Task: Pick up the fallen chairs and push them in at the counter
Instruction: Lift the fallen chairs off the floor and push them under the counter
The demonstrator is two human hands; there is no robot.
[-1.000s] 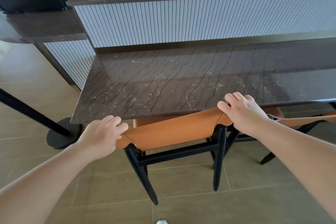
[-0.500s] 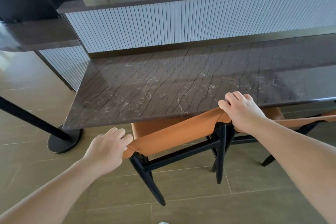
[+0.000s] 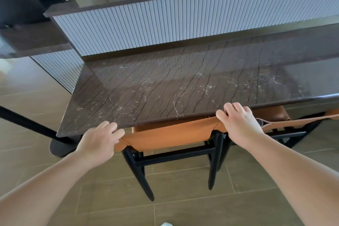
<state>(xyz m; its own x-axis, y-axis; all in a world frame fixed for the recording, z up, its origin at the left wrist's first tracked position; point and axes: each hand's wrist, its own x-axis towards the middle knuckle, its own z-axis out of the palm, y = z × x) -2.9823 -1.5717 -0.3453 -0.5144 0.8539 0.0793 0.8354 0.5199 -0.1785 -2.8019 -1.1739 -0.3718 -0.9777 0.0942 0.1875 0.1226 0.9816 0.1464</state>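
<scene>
Chair (image 3: pixel 170 135) seat mostly hidden under counter (image 3: pixel 165 86); 2nd chair (image 3: pixel 300 122) cut off at rt edge.

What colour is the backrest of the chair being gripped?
Orange-tan, on the chair's backrest, black frame below; head view, the only one.

Bare forearms (no sleeves, no jewellery)

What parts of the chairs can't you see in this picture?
Head view:
- The chair seat and front legs: hidden under the marble counter.
- Fingertips of the left hand and right hand: curled over the orange backrest.
- The second chair to the right: mostly covered by the counter, the right arm and the picture's edge.
</scene>
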